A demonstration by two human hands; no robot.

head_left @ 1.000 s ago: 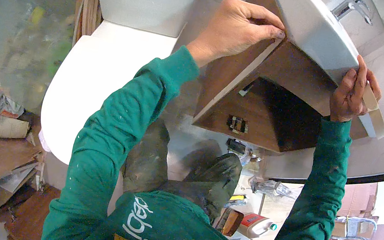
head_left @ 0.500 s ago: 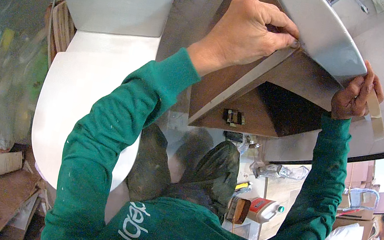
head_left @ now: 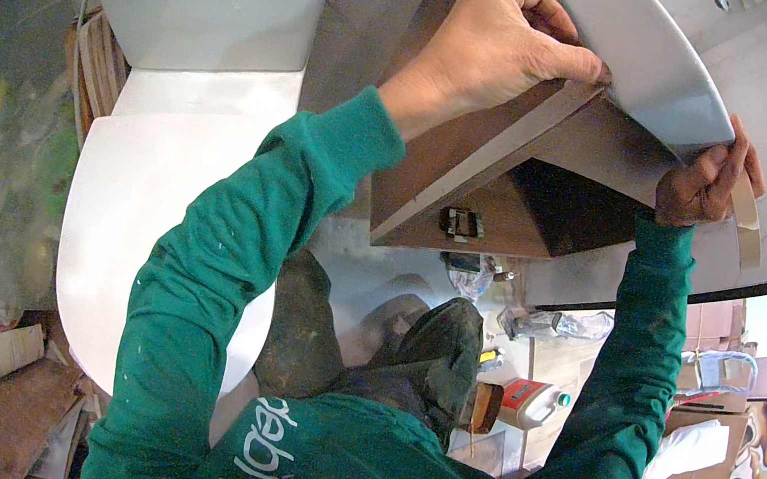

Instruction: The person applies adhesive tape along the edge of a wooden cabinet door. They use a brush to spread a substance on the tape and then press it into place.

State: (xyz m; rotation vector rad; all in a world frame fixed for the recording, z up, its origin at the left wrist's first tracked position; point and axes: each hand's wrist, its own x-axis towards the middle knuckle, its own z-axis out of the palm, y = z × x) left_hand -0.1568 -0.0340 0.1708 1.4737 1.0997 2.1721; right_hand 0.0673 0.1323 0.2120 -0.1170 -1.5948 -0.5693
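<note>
A white washbasin (head_left: pixel 630 37) with a curved front rim sits on a brown wood-grain vanity cabinet (head_left: pixel 482 134) whose front is open and dark inside. My left hand (head_left: pixel 501 51) is at the seam under the basin rim, its thumb pressed to the cabinet's upper corner and its fingers curled; anything between them is hidden. At the basin's right end, my right hand (head_left: pixel 702 186) is closed, fingertips touching the rim's underside. From it hangs a strip of beige masking tape (head_left: pixel 748 225). A dark metal hinge (head_left: pixel 462 223) shows inside the cabinet.
A white toilet (head_left: pixel 170 214) with its lid down stands close on my left. Behind my legs are a plastic jug (head_left: pixel 533 404) with a green cap and crumpled clear plastic (head_left: pixel 582 326). Boards and scraps (head_left: pixel 2 399) lie at the lower left.
My left thumb has straightened and slid slightly right along the seam, while its fingers have lifted and curled. My right hand keeps its hold at the rim. The view has shifted a little.
</note>
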